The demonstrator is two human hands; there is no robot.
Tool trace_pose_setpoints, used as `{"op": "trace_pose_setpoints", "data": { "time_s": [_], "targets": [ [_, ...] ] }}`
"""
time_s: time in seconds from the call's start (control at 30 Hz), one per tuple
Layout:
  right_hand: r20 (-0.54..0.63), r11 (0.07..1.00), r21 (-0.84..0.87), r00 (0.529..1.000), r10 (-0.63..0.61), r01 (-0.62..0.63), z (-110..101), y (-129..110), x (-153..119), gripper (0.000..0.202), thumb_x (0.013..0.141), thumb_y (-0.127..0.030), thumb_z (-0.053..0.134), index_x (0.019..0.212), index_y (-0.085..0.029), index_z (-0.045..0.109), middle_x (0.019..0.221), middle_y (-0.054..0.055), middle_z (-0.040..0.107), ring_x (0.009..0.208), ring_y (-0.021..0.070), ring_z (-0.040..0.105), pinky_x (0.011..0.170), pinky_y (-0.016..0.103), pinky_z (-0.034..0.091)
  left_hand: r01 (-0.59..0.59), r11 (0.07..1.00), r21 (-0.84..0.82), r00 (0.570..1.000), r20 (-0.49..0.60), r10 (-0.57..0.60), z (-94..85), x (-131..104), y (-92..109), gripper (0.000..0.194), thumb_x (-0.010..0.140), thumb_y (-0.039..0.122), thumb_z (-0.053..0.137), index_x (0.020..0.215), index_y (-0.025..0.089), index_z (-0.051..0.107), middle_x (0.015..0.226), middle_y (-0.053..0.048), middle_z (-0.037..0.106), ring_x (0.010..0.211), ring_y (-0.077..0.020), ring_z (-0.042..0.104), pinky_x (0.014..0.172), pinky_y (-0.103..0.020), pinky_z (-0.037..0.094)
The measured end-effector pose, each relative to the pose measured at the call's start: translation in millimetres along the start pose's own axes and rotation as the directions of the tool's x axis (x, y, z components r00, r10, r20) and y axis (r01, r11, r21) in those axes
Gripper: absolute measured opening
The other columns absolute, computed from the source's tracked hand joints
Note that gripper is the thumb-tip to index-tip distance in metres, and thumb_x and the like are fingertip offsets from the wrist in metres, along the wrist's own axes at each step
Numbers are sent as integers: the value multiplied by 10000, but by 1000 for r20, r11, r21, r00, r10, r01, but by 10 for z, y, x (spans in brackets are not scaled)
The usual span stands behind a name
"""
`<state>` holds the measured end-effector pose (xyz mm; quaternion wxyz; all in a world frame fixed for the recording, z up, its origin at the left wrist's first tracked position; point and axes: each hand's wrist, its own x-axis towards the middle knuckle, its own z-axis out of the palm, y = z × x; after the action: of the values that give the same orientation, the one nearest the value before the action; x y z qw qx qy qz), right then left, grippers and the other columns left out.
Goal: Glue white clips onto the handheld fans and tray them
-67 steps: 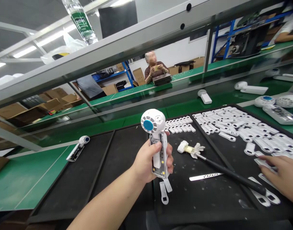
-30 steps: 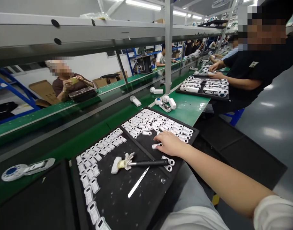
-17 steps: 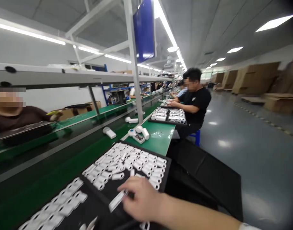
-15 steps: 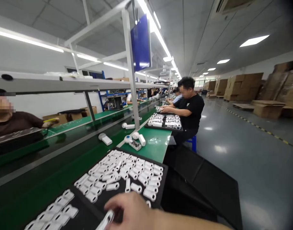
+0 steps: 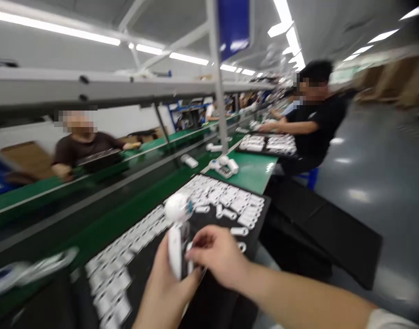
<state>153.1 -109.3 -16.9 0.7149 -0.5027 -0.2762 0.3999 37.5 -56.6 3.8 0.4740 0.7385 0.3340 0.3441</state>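
In the head view, my left hand (image 5: 166,290) is wrapped round the handle of a white handheld device (image 5: 175,244). Its round white head points up, with a teal ring on one side. My right hand (image 5: 218,253) pinches a slim white cover piece (image 5: 189,256) against the open side of that handle; blur and fingers hide whether it is seated. Below both hands lies a black tray (image 5: 144,265) with many similar white cover pieces (image 5: 209,187) in rows, several lying loose near its right part.
Further white devices (image 5: 225,166) stand on the green table (image 5: 253,171) beyond the tray, and one (image 5: 189,161) lies on the green conveyor. A metal post (image 5: 218,82) rises ahead. Co-workers sit across the line (image 5: 82,146) and ahead right (image 5: 319,114). Black panels (image 5: 326,228) lie right.
My right hand has lifted from the tray with a white cover piece and come to the device. My left hand has come into view holding the device. The view has turned left and down.
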Motion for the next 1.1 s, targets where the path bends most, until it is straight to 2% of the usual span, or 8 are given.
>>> {"op": "trace_pose_setpoints", "data": {
  "time_s": [0.23, 0.43, 0.7, 0.77, 0.87, 0.97, 1.03, 1.1],
  "targets": [
    [-38, 1000, -21, 999, 18, -19, 25, -189, -128, 331, 540, -321, 859, 773, -165, 683, 695, 8, 690, 628, 138, 634, 625, 268, 554, 109, 985, 135, 989, 80, -120, -155, -136, -6, 891, 734, 190, 675, 1508, 338, 261, 1390, -63, 546, 1225, -272, 560, 1006, -415, 467],
    [-69, 999, -35, 997, -38, 36, 88, -104, -126, 373, 541, -377, 881, 773, -168, 677, 705, 14, 685, 636, 150, 636, 639, 291, 573, 25, 987, 161, 996, 80, -39, -192, -156, 0, 873, 755, 178, 668, 1509, 341, 261, 1447, -49, 505, 1333, -264, 473, 1090, -405, 383],
    [131, 958, -247, 985, -116, 146, -6, -25, -40, 332, 700, -373, 780, 958, -171, 728, 966, 72, 708, 822, 189, 668, 748, 330, 576, 65, 996, -64, 996, 68, -60, -215, -101, -67, 788, 736, 120, 671, 1449, 312, 394, 1349, -65, 560, 1228, -261, 537, 1019, -350, 426],
    [235, 819, -478, 945, -228, 317, -101, -12, 7, 438, 747, -344, 750, 1152, -191, 679, 1178, 94, 651, 985, 211, 645, 876, 367, 552, 126, 965, -231, 991, 82, -110, -267, -44, -13, 772, 699, 120, 682, 1410, 278, 424, 1185, -71, 615, 1025, -237, 611, 861, -329, 505],
    [416, 341, -822, 890, -184, 455, -208, 39, 95, 653, 744, -329, 775, 1326, -135, 552, 1212, 146, 624, 1107, 300, 584, 972, 482, 485, 181, 871, -457, 983, 72, -167, -408, 33, 146, 708, 655, 147, 699, 1316, 246, 467, 952, -31, 599, 763, -182, 590, 616, -281, 514],
    [537, -93, -837, 842, 52, 539, -224, 102, 184, 283, 835, -234, 675, 1091, -115, 658, 998, 141, 681, 971, 333, 621, 836, 483, 509, 112, 818, -564, 991, 6, -132, -575, 54, 316, 574, 638, 147, 701, 1177, 220, 519, 927, -20, 564, 730, -155, 571, 577, -262, 512],
    [574, -197, -790, 813, 97, 581, -236, 114, 220, 134, 903, -159, 538, 917, -148, 671, 877, 111, 686, 870, 300, 642, 753, 423, 512, 63, 800, -596, 994, -33, -103, -671, 43, 388, 528, 637, 134, 698, 1131, 213, 530, 949, -26, 562, 732, -148, 573, 581, -261, 514],
    [589, -140, -802, 807, -32, 580, -304, 98, 217, 219, 952, -178, 442, 900, -170, 655, 818, 92, 684, 794, 264, 656, 697, 373, 510, 12, 784, -621, 994, -77, -77, -746, 26, 422, 490, 644, 128, 693, 1102, 208, 539, 964, -32, 566, 735, -145, 572, 584, -262, 515]
  ]
}}
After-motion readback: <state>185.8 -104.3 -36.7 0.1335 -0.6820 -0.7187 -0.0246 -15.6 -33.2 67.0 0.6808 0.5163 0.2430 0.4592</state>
